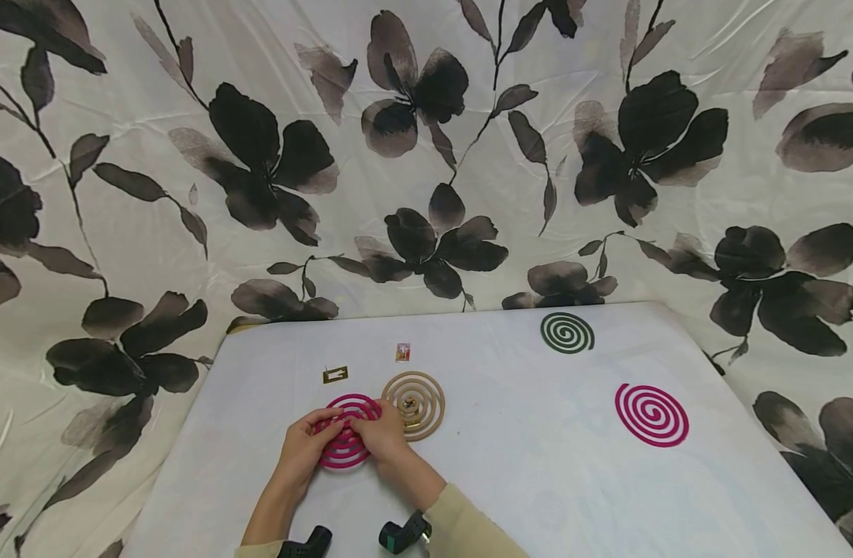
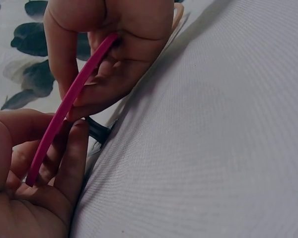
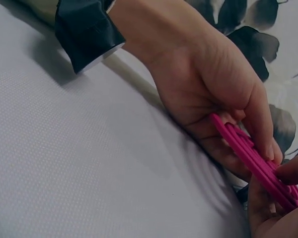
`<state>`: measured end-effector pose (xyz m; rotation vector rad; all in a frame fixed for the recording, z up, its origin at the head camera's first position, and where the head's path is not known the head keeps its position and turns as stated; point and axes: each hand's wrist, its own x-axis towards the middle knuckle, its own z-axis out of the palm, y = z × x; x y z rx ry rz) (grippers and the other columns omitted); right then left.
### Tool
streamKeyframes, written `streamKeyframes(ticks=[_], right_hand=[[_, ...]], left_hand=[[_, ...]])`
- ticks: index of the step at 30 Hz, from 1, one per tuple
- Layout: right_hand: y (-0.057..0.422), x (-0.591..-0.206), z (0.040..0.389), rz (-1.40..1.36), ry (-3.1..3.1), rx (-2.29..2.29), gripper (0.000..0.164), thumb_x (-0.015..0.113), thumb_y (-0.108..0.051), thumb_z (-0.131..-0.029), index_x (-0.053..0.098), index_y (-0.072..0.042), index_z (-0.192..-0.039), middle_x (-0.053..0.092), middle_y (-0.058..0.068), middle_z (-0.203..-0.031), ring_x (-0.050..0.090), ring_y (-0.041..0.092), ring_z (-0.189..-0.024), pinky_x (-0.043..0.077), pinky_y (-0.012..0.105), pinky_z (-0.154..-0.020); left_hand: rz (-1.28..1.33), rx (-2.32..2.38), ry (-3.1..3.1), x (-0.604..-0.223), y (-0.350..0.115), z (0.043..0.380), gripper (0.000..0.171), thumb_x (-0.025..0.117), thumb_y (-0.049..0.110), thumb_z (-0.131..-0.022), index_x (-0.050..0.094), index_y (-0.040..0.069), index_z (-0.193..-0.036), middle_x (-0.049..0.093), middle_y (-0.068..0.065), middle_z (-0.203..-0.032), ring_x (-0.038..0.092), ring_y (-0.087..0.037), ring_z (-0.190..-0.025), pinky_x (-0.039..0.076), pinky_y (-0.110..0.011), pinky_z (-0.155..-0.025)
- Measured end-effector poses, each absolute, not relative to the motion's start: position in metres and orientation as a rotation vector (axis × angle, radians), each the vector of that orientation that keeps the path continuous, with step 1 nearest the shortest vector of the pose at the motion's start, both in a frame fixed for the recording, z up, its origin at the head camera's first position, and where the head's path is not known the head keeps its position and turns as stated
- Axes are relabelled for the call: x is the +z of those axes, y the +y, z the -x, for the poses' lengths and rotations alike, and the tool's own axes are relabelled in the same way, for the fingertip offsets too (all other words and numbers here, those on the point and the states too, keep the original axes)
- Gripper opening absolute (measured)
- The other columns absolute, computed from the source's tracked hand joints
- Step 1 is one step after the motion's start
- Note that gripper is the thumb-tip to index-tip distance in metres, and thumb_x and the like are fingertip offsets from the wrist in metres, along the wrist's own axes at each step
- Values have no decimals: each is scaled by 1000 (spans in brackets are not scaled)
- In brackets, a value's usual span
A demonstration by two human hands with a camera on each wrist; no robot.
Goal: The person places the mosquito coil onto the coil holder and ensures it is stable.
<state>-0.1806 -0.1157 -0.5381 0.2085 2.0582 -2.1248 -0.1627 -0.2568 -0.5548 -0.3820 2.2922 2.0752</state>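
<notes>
A magenta mosquito coil (image 3: pixel 256 169) is pinched between both hands, tilted on edge just above the white tabletop in the wrist views. My left hand (image 1: pixel 306 443) holds its left side, thumb on the upper face and fingers beneath. On the opposite side, my right hand (image 1: pixel 384 435) grips it with thumb and curled fingers near the spiral's middle. Right behind the right hand lies a beige mosquito coil (image 1: pixel 441 406) with a small brass-coloured metal piece (image 1: pixel 411 404) at its centre. A flat gold metal stand (image 1: pixel 335 375) lies beyond the left hand.
A tiny red printed packet (image 1: pixel 403 353) lies beyond the beige coil. Farther right on the table (image 1: pixel 510 465) are a dark green coil (image 1: pixel 568 333) and another magenta coil (image 1: pixel 653 415). Floral cloth (image 1: pixel 426 170) hangs behind the back edge.
</notes>
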Motion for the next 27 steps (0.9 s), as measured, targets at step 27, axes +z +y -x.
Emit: streamKeyframes(ticks=[27], right_hand=[[-114,-538,178,-164,2073,-2131,24,72,0,-82,60,2,-103,64,6,-94,62,16,-88,55,30,-77]], left_hand=[[391,2076,2279,-553,-257,162,38,70,15,-91,62,-2,-123,54,-18,-132,47,-23,-124,48,-16,-84]])
